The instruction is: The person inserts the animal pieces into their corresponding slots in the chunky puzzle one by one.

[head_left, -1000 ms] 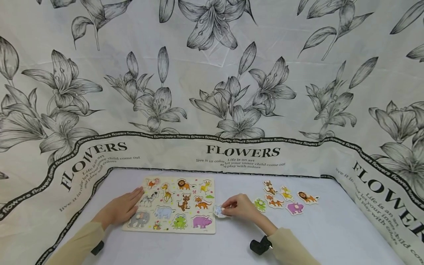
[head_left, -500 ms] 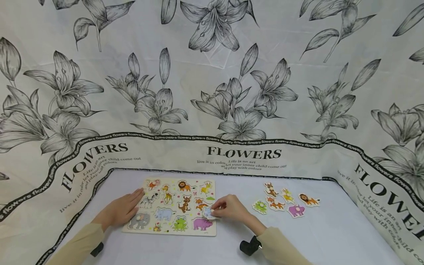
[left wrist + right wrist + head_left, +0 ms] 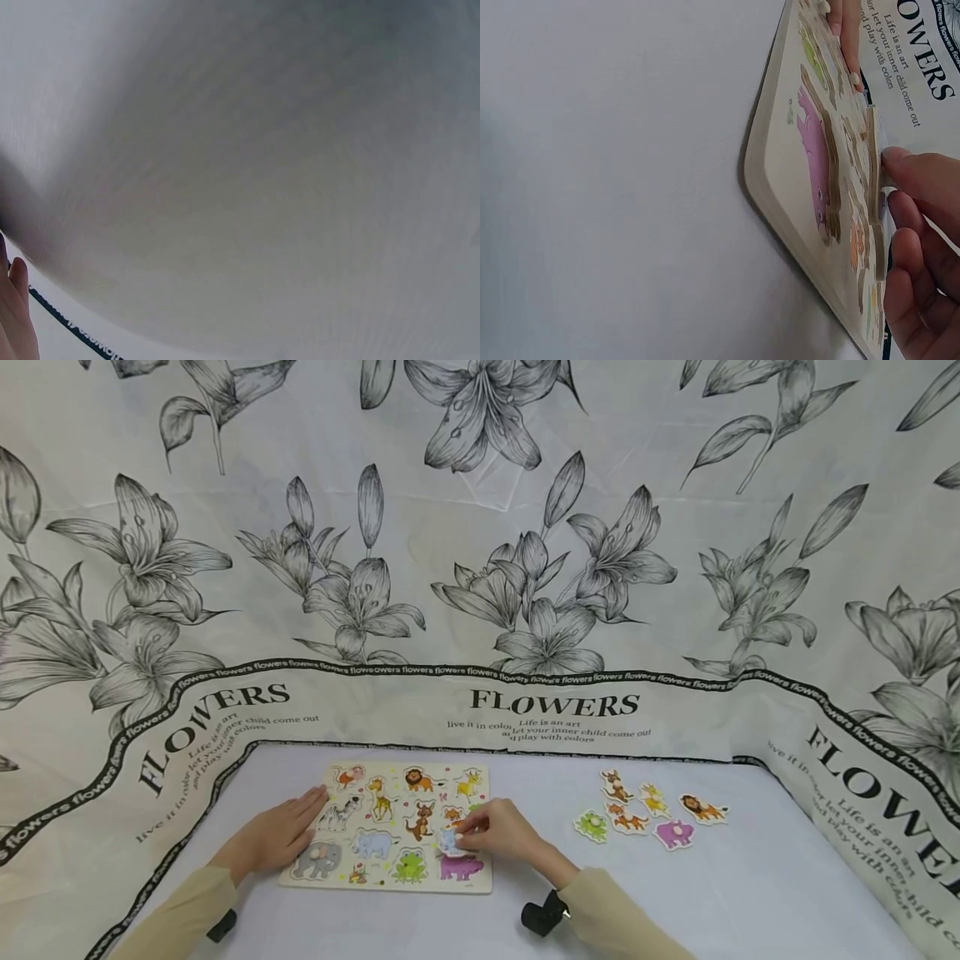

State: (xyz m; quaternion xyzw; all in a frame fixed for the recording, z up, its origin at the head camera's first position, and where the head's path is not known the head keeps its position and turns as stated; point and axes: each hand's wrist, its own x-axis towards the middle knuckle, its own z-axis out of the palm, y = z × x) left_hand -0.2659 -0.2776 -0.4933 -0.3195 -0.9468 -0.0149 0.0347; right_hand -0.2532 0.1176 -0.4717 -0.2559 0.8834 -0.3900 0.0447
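Observation:
Between thumb and fingertips, my right hand (image 3: 498,831) pinches a light-blue elephant puzzle piece (image 3: 448,841). In the right wrist view the piece's wooden edge (image 3: 875,172) shows above the board, held from its upper side. The animal puzzle board (image 3: 397,887) lies flat, and the piece overlaps its right part, between the tiger and the purple hippo pictures. A matching blue elephant picture (image 3: 372,843) is left of it. My left hand (image 3: 273,833) rests with extended fingers at the board's left edge; the left wrist view is mostly blurred, with some fingers (image 3: 19,322) at its lower left.
Right of the board lie loose pieces: a kangaroo (image 3: 617,787), a yellow deer-like animal (image 3: 653,800), a lion (image 3: 703,808), a tiger (image 3: 626,817), a frog (image 3: 591,826) and a purple hippo (image 3: 675,835). Flower-printed cloth (image 3: 555,743) walls the table's back and sides.
My right hand has carried the blue elephant piece leftward, from beside the board's right edge to over its right part. The left hand stays at the board's left edge.

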